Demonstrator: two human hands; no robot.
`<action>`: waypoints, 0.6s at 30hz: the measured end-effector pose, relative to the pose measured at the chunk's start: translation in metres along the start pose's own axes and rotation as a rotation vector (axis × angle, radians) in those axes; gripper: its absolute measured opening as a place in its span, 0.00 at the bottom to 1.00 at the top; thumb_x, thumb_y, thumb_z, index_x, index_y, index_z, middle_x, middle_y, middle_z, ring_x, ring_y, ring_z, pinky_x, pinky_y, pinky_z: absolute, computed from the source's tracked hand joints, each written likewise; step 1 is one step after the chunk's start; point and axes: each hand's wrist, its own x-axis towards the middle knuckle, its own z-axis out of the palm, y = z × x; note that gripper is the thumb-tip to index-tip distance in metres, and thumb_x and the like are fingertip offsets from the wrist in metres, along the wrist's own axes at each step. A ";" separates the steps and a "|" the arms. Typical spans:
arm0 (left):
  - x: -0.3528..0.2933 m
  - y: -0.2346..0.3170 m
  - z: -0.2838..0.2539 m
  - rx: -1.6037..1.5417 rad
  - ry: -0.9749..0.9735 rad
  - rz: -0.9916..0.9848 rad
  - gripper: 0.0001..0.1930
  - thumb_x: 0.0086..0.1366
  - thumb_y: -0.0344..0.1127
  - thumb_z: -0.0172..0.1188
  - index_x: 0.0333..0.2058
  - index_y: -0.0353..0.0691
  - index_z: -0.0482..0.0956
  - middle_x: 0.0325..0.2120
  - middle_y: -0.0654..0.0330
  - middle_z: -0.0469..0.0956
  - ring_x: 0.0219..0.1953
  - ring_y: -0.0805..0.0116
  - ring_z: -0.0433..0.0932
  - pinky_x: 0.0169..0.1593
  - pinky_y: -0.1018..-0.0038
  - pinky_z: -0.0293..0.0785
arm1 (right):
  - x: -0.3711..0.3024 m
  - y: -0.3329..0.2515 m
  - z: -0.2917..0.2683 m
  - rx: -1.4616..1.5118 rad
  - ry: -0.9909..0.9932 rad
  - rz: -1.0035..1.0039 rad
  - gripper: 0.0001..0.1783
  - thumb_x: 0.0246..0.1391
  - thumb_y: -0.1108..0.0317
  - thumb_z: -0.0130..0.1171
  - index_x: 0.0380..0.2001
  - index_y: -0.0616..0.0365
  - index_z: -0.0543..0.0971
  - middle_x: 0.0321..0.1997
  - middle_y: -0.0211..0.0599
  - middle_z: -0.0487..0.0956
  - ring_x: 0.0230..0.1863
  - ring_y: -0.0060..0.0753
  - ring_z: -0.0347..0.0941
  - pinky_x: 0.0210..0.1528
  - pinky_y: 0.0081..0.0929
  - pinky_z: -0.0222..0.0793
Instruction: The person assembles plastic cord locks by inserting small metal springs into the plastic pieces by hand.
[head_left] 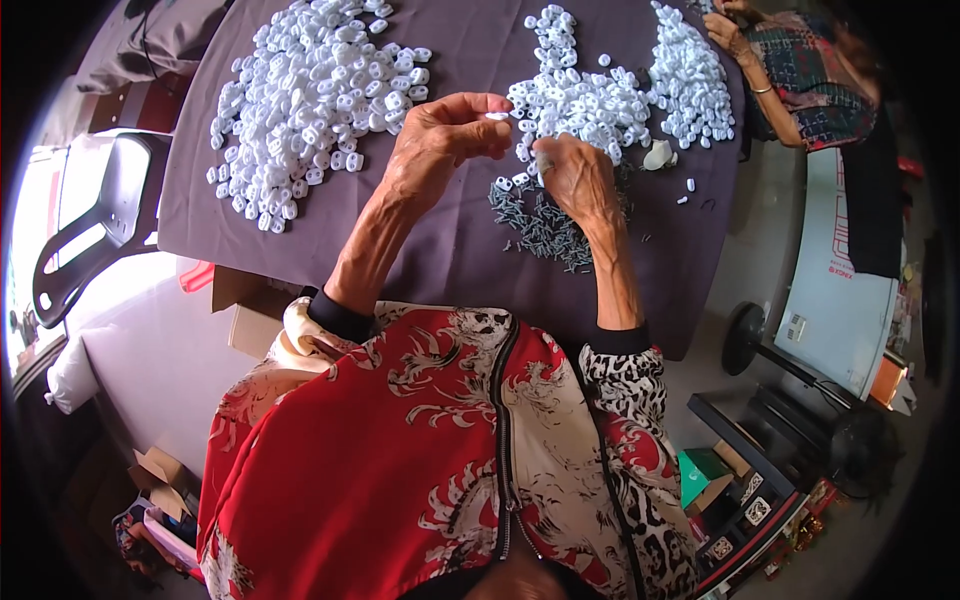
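Note:
My left hand (pixel 440 140) pinches a small white plastic piece (pixel 497 116) between thumb and forefinger, above the purple-grey tablecloth. Just to its right, my right hand (pixel 582 182) has its fingers curled together. Its fingertips are blurred, and what they hold, if anything, cannot be made out. Beyond the right hand lies a heap of white two-holed plastic pieces (pixel 590 105). Beneath and beside that hand spreads a pile of short dark grey screw-like pins (pixel 545 235), partly covered by it.
A large heap of white pieces (pixel 320 85) covers the table's left side. Another heap of small white parts (pixel 690 80) lies at the far right, near a co-worker's hand (pixel 730 38). A black chair (pixel 105 225) stands left, a white box (pixel 840 290) right.

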 end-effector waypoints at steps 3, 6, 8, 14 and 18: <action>0.000 0.001 -0.001 -0.006 0.042 -0.020 0.10 0.56 0.32 0.58 0.35 0.34 0.76 0.26 0.62 0.75 0.28 0.74 0.74 0.36 0.78 0.71 | 0.001 0.001 -0.005 -0.073 -0.109 -0.055 0.06 0.42 0.74 0.50 0.25 0.57 0.75 0.24 0.43 0.74 0.26 0.48 0.73 0.28 0.38 0.68; 0.000 0.003 -0.001 -0.026 0.081 -0.036 0.10 0.57 0.34 0.57 0.35 0.34 0.76 0.26 0.62 0.75 0.28 0.75 0.74 0.36 0.78 0.71 | -0.003 0.001 -0.015 -0.030 -0.059 0.031 0.06 0.44 0.73 0.52 0.27 0.58 0.76 0.26 0.44 0.75 0.29 0.48 0.72 0.32 0.37 0.67; -0.002 0.003 0.000 -0.054 0.063 -0.041 0.11 0.57 0.35 0.57 0.36 0.34 0.76 0.25 0.62 0.75 0.28 0.75 0.74 0.35 0.78 0.71 | -0.004 0.001 -0.016 -0.024 -0.067 0.037 0.06 0.44 0.73 0.52 0.27 0.58 0.76 0.26 0.43 0.75 0.29 0.48 0.72 0.31 0.36 0.67; -0.002 0.001 0.000 -0.019 0.075 -0.027 0.11 0.57 0.36 0.57 0.33 0.34 0.76 0.26 0.61 0.76 0.27 0.74 0.75 0.35 0.77 0.72 | 0.010 -0.003 -0.014 0.022 -0.013 0.004 0.08 0.42 0.75 0.51 0.29 0.58 0.76 0.26 0.45 0.74 0.29 0.49 0.72 0.30 0.37 0.68; -0.003 0.002 -0.001 -0.018 0.100 -0.045 0.09 0.57 0.36 0.57 0.31 0.35 0.75 0.26 0.59 0.76 0.27 0.73 0.75 0.35 0.76 0.73 | 0.008 0.003 -0.013 0.020 -0.022 0.002 0.10 0.40 0.77 0.50 0.29 0.58 0.76 0.27 0.45 0.74 0.30 0.50 0.71 0.32 0.36 0.67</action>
